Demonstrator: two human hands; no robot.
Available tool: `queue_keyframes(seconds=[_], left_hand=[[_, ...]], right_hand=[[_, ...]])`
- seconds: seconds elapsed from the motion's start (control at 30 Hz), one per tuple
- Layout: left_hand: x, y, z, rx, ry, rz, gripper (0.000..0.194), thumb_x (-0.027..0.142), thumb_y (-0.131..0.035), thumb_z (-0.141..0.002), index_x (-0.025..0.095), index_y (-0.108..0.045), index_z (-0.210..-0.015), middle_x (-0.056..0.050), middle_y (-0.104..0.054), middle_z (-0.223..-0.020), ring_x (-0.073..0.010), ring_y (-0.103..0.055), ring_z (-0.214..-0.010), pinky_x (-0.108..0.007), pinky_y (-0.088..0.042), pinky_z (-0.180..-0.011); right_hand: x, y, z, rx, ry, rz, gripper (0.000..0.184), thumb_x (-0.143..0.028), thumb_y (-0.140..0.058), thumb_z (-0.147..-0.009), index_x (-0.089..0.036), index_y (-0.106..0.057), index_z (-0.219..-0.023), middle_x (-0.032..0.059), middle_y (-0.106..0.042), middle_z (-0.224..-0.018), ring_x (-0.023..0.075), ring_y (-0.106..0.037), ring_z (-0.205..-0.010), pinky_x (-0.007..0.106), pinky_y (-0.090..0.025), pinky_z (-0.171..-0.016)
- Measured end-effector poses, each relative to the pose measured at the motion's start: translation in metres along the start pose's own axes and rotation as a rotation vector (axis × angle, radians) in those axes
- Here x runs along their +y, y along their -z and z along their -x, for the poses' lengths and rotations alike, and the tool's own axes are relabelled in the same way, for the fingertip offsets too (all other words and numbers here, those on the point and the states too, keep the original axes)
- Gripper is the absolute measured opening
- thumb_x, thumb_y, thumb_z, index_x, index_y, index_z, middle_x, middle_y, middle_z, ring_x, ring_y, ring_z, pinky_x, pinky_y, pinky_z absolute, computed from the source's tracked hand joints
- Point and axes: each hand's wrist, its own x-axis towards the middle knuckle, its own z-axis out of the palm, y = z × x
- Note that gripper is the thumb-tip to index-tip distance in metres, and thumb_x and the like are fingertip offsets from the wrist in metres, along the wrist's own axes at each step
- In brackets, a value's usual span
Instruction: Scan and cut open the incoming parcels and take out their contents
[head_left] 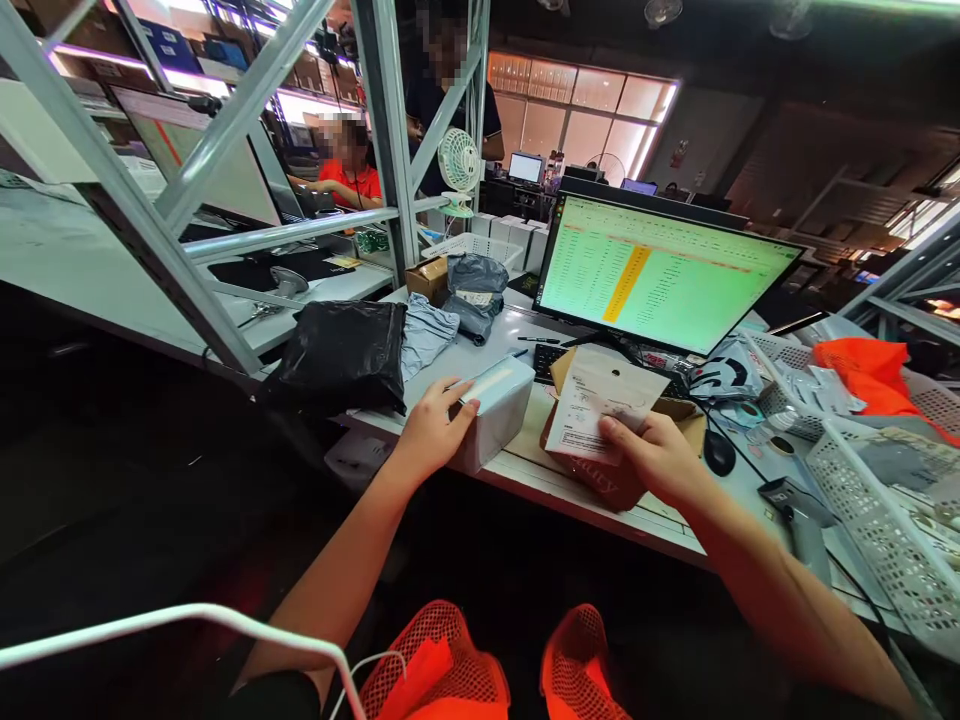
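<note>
My left hand [436, 428] is closed on a pale box [501, 412] at the table's front edge, thumb and fingers gripping its near left end. In my right hand [651, 450] is a flat white printed packet [604, 400] with a round hole near its top, pinched under the thumb. The packet is in front of an open brown cardboard box [600, 482] with lettering on its side, and hides part of it. Left of the pale box lie a black plastic parcel [345, 345] and a light grey plastic bag [427, 335].
A monitor [660, 270] stands behind the boxes. To the right are a mouse [718, 453], a barcode scanner [799, 505] and white baskets [877, 520]. A metal rack post [386, 150] rises at left. Two people are beyond the rack.
</note>
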Motion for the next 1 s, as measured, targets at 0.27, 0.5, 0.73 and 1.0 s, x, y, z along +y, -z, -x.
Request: queue_keyframes(seconds=[0.27, 0.5, 0.73, 1.0], left_hand=[[-0.006, -0.021, -0.016, 0.148, 0.051, 0.224, 0.046, 0.036, -0.066, -0.084, 0.013, -0.069, -0.124, -0.013, -0.066, -0.127, -0.0263, -0.062, -0.119, -0.043, -0.049, -0.108], [0.023, -0.024, 0.028, 0.060, -0.181, 0.313, 0.028, 0.025, -0.061, -0.096, 0.019, -0.072, -0.121, -0.008, -0.069, -0.120, -0.0186, -0.064, -0.115, -0.033, -0.052, -0.103], [0.017, -0.030, 0.047, 0.121, -0.229, 0.391, 0.023, 0.015, -0.058, -0.097, 0.022, -0.075, -0.111, -0.003, -0.072, -0.108, -0.0123, -0.067, -0.106, -0.025, -0.054, -0.097], [0.017, -0.030, 0.068, 0.050, -0.353, 0.350, 0.056, 0.009, -0.072, -0.082, 0.025, -0.064, -0.135, -0.007, -0.066, -0.126, -0.0187, -0.062, -0.119, -0.035, -0.052, -0.109]], right_hand=[[-0.020, -0.021, -0.021, 0.115, 0.203, 0.149, 0.027, -0.038, -0.065, -0.093, -0.019, -0.078, -0.106, 0.0053, -0.074, -0.108, 0.0237, -0.070, -0.099, 0.035, -0.057, -0.090], [-0.032, -0.023, -0.021, 0.064, 0.620, 0.410, 0.012, -0.022, -0.063, -0.100, -0.019, -0.070, -0.109, 0.0041, -0.073, -0.108, 0.0176, -0.070, -0.096, 0.028, -0.055, -0.085], [-0.004, -0.049, -0.008, 0.013, 0.998, 0.957, 0.017, -0.012, -0.050, -0.105, -0.008, -0.062, -0.117, 0.0119, -0.068, -0.124, 0.0294, -0.062, -0.117, 0.044, -0.045, -0.095], [-0.009, -0.063, 0.010, 0.117, 0.770, 1.237, 0.024, -0.015, -0.045, -0.107, -0.008, -0.065, -0.117, 0.0104, -0.069, -0.118, 0.0284, -0.063, -0.106, 0.042, -0.040, -0.079]])
